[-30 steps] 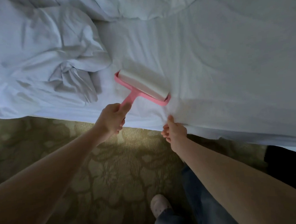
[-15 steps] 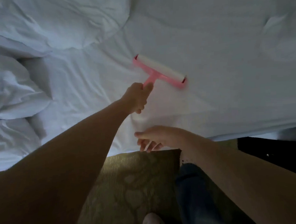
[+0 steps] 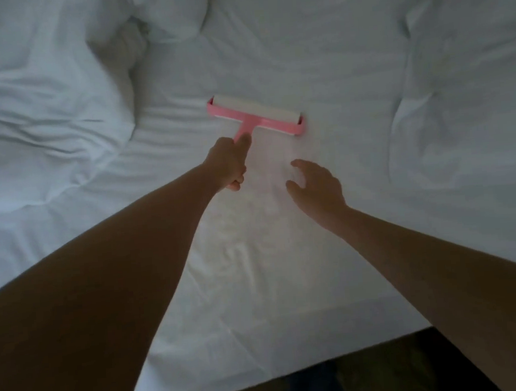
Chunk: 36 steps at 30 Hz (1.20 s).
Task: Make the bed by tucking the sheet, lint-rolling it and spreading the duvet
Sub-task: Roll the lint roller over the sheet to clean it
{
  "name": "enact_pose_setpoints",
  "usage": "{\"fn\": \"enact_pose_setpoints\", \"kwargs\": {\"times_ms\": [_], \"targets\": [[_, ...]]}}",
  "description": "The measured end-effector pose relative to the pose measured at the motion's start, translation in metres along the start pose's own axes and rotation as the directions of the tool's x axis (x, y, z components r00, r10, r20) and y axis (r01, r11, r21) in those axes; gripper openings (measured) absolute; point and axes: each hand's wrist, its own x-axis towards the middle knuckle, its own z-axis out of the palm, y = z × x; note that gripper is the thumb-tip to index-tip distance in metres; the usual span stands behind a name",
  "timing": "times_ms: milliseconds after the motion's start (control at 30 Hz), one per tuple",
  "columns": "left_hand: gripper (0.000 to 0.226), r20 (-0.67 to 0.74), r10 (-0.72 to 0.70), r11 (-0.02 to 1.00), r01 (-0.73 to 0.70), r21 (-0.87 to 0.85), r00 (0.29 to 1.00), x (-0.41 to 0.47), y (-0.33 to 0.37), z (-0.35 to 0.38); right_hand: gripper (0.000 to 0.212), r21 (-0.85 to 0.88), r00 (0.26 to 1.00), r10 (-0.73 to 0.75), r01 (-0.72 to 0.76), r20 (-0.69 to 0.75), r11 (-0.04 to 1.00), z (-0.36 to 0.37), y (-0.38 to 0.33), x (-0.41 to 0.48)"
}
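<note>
A pink lint roller [image 3: 255,116] with a wide white roll lies flat on the white sheet [image 3: 286,272] near the middle of the bed. My left hand [image 3: 228,163] is closed around its pink handle, arm stretched far forward. My right hand [image 3: 315,186] hovers just above the sheet to the right of the handle, fingers spread, holding nothing. The rumpled white duvet [image 3: 46,112] is heaped over the left side of the bed, reaching the top centre.
A white pillow or folded bedding [image 3: 463,89] bulges along the right side. The mattress's near edge [image 3: 293,373] runs across the bottom, with dark floor [image 3: 370,380] below it.
My left hand has pushed the roller away from the bed edge toward the middle. My right hand let go of the sheet's edge and moved up over the sheet, opening.
</note>
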Motion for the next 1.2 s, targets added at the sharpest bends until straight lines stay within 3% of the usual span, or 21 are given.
{"fn": "enact_pose_setpoints", "kwargs": {"times_ms": [133,300,500,700,867,1067,1200], "targets": [[0.055,-0.020,0.002,1.000,-0.002,0.018,1.000,0.037,0.037,0.006,0.057,-0.231,0.995,-0.088,0.096,0.043,0.968,-0.020,0.008,0.051],[0.052,-0.006,0.014,0.999,-0.014,0.036,1.000,0.075,0.069,0.011,0.061,-0.302,0.995,-0.066,0.087,0.079,0.949,-0.031,0.006,0.096],[0.040,-0.012,0.029,0.999,-0.028,0.028,1.000,0.130,0.113,0.012,0.063,-0.218,0.997,0.067,-0.073,-0.035,0.973,-0.042,0.016,0.144],[0.040,0.014,0.039,0.997,-0.040,0.067,0.999,0.177,0.157,0.014,0.058,-0.203,0.987,0.055,-0.085,-0.148,0.975,-0.062,0.012,0.194],[0.042,0.053,0.055,0.996,-0.059,0.067,0.997,0.220,0.191,0.017,0.057,-0.258,0.978,0.090,-0.138,-0.188,0.956,-0.079,0.003,0.244],[0.036,0.044,0.084,0.994,-0.087,0.070,0.995,0.265,0.228,0.020,0.057,-0.204,0.979,0.166,-0.188,-0.121,0.961,-0.082,0.015,0.276],[0.041,0.042,0.114,0.991,-0.117,0.067,0.993,0.273,0.221,0.022,0.052,-0.098,0.965,0.173,-0.195,-0.199,0.976,-0.079,0.019,0.279]]}}
